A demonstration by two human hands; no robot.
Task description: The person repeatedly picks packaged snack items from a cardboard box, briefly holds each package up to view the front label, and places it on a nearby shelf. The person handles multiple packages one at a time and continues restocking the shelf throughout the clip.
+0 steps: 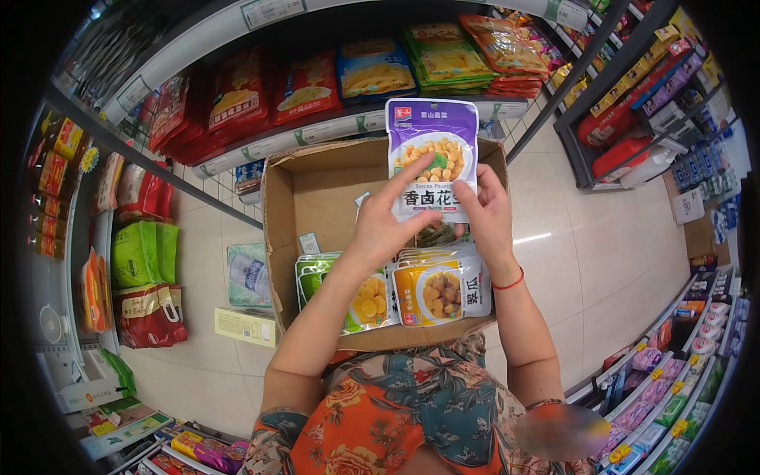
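Note:
A purple-and-white food pouch (432, 116) with a picture of peanuts is upright in front of me, over the far part of an open cardboard box (326, 184). My right hand (490, 208) grips its lower right edge, thumb on the front. Across its lower left lies my left hand (380, 222), index finger and thumb against the front; its other fingers are hidden. Inside the box, yellow-and-white pouches (442, 291) stand in a row beside green-edged pouches (371, 303), which my left forearm partly covers. Another pouch (436, 234) with a dark green picture shows below my hands.
Beyond the box, a shelf edge with price tags (332, 130) fronts stacks of red pouches (240, 89), blue pouches (377, 68) and green pouches (445, 56). Green bags (142, 252) stand at left. A metal rack post (570, 77) rises at right. Packet shelves (659, 386) curve along the lower right.

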